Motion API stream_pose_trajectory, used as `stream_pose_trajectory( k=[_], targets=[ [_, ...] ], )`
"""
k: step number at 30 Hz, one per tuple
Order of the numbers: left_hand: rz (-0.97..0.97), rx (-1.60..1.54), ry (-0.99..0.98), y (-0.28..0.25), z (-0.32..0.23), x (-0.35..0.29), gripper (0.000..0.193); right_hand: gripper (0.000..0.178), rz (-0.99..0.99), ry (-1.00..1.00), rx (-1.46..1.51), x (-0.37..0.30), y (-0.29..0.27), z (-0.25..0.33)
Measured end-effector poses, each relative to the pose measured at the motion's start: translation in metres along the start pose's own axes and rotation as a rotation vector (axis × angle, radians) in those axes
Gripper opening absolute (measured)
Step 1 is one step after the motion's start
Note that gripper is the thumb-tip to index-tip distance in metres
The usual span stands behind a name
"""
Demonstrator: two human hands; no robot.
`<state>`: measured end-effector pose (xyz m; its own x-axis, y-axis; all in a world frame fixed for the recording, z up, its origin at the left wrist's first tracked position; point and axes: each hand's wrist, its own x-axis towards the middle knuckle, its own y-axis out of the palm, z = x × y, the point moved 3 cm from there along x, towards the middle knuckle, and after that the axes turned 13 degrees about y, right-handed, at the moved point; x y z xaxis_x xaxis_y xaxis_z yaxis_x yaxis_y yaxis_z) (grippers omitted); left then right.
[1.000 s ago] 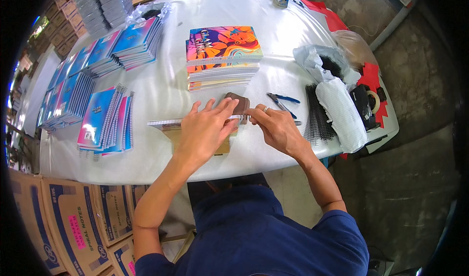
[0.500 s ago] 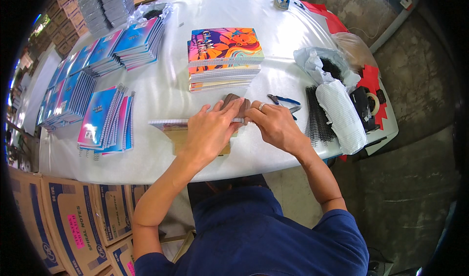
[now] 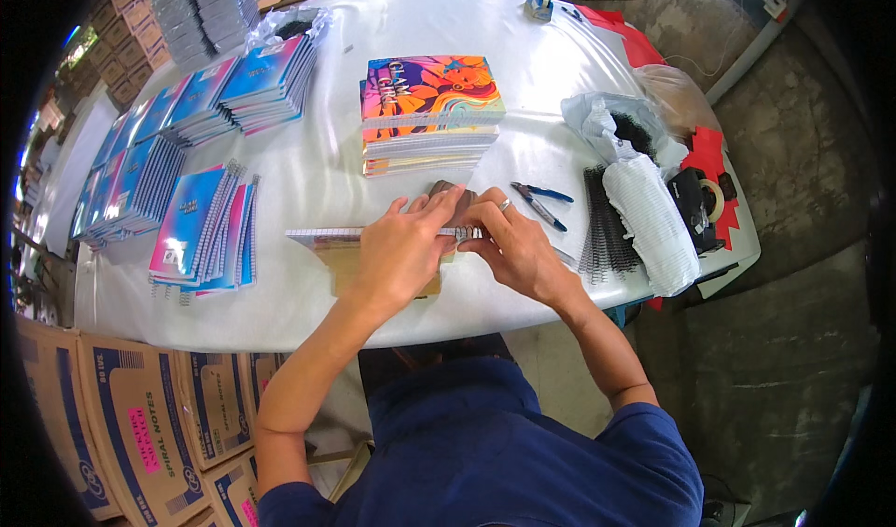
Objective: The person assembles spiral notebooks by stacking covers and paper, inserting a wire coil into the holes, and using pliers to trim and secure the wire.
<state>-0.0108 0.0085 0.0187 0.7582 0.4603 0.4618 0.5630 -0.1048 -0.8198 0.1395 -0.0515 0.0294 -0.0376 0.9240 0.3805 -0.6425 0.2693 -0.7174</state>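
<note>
Near the table's front edge, a notebook [image 3: 317,237] stands with its row of binding holes upward, against a yellowish block [image 3: 346,270]. My left hand [image 3: 399,254] presses it from above, fingers closed over its edge and reaching onto a brown block [image 3: 453,202]. At the notebook's right end, my right hand [image 3: 521,252] pinches a spiral wire [image 3: 467,233] at the holes. My fingers hide part of the wire and the notebook's middle. Wire cutters with blue handles [image 3: 541,200] lie just right of my right hand, jaws apart.
Bright patterned notebooks [image 3: 432,98] are stacked beyond my hands. Blue-pink spiral notebooks [image 3: 191,224] fill the left side. Loose black spiral wires [image 3: 607,228], a white wrapped bundle [image 3: 653,224] and a tape dispenser [image 3: 705,205] lie right. Cartons [image 3: 140,424] stand below, left.
My right hand has shifted slightly left and down, with its fingers curled closer to the wire. More of the wire cutters shows. My left hand stays almost in place.
</note>
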Motion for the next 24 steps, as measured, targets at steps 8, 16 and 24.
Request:
stream_pose_trajectory(
  k=[8, 16, 24],
  targets=[
    [0.070, -0.129, -0.056, -0.007, -0.001, 0.003, 0.048, 0.025, -0.095, -0.035, -0.022, -0.008, 0.014, -0.007],
    [0.092, -0.190, -0.071, -0.010, -0.008, 0.001, 0.055, 0.025, -0.137, 0.002, 0.099, -0.015, 0.016, -0.011],
    [0.176, 0.102, 0.073, -0.001, -0.005, -0.004, 0.060, 0.019, 0.184, -0.098, -0.224, 0.000, -0.001, -0.010]
  ],
)
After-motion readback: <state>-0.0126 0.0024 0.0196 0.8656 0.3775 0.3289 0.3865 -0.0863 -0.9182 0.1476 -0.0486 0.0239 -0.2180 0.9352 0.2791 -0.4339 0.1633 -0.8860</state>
